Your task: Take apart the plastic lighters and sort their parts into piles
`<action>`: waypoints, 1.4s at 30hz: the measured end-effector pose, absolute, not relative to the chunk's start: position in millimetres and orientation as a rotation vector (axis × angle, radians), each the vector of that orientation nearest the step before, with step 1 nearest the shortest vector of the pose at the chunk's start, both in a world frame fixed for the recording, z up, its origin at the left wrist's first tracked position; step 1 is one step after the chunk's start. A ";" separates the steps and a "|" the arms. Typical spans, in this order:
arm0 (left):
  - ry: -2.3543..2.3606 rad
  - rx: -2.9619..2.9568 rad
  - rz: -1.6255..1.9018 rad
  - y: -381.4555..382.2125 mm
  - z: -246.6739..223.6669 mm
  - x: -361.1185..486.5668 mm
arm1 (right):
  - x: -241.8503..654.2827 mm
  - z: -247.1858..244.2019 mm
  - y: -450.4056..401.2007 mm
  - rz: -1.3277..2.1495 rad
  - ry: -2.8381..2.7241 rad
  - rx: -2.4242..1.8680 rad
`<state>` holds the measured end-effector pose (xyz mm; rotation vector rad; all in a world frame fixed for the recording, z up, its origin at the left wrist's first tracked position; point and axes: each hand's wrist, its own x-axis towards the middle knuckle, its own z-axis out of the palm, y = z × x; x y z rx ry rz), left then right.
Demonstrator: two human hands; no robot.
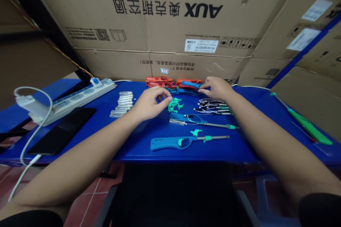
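Note:
My right hand (216,88) pinches the end of a blue plastic shell (191,84) beside the orange shells (159,80) at the back of the table. Curled over the table, my left hand (152,103) has its thumb and fingers apart with nothing between them, just left of a small heap of green parts (175,104). Wired black-and-white pieces (213,107) lie below my right hand. Nearer the front are an open blue lighter half (183,117) with a metal rod and a blue lighter (170,143) with green trigger. Clear cylinders (124,103) form a column left of my left hand.
A white power strip (80,99) and a black phone (62,131) with a white cable occupy the left side. At the right edge lies a green lighter (310,127). A large cardboard sheet (160,28) stands behind the blue table (138,151).

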<state>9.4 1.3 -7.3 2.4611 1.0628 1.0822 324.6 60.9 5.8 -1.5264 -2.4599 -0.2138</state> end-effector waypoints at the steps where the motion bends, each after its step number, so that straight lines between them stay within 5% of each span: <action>1: 1.033 2.495 1.024 0.6 -7.9 10.0 | 325.1 1.4 68.1 -0.225 -2.499 -1.535; 13: 0.883 2.580 0.629 -3.5 -16.8 16.8 | 322.4 -1.6 58.7 -0.124 -2.530 -1.387; 21: 0.865 2.623 0.437 -4.4 -24.1 22.3 | 305.6 9.2 -14.8 0.444 -2.907 -1.049; 42: 1.063 2.382 0.314 -1.8 -34.7 28.3 | 284.2 -6.8 -16.9 0.216 -2.724 -1.043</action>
